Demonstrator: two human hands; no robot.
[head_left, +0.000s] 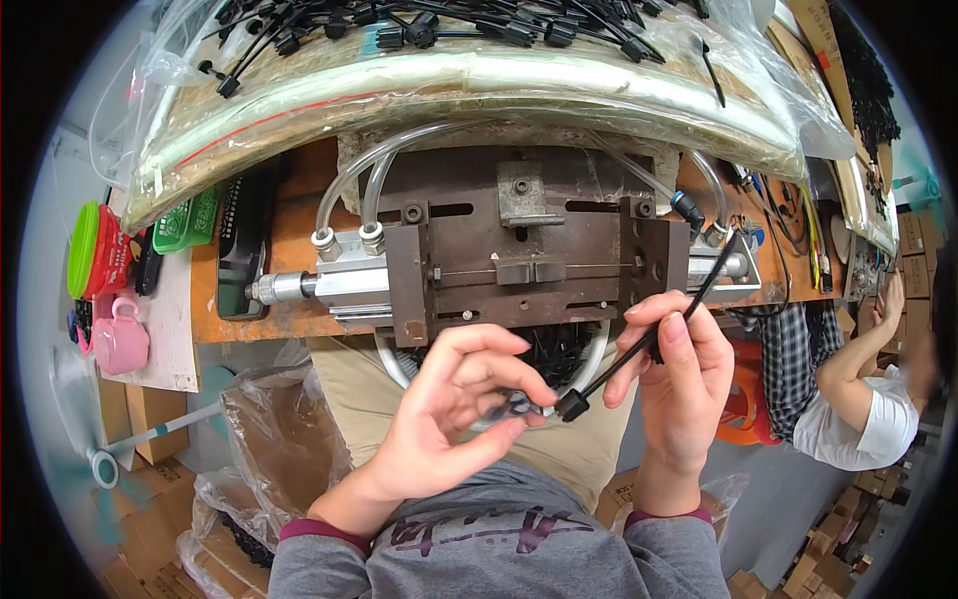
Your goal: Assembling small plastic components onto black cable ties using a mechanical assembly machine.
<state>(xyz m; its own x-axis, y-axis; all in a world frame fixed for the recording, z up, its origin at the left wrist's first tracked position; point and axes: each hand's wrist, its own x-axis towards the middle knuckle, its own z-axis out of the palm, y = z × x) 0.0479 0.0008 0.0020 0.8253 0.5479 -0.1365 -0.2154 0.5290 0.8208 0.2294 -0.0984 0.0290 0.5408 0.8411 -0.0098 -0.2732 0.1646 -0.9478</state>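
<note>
My right hand (684, 374) grips a thin black rod (624, 356) between thumb and fingers. The rod slants from upper right to lower left, and a black ribbed knob (573, 405) sits at its lower end. Close beside that knob, my left hand (459, 409) is closed, thumb toward curled fingers, around a small shiny grey or clear piece (517, 404). The fingers partly cover this piece, and its kind cannot be made out. Both hands are above my lap, on the near side of a brown metal fixture (524, 220).
Silver cylinders with clear hoses flank the fixture, the left cylinder (349, 285) among them. Beyond it, a plastic-covered tray (479, 85) bears many black knobbed rods (499, 25). A pink mug (122, 337) and green basket (185, 220) stand left. Another person (863, 409) sits at right.
</note>
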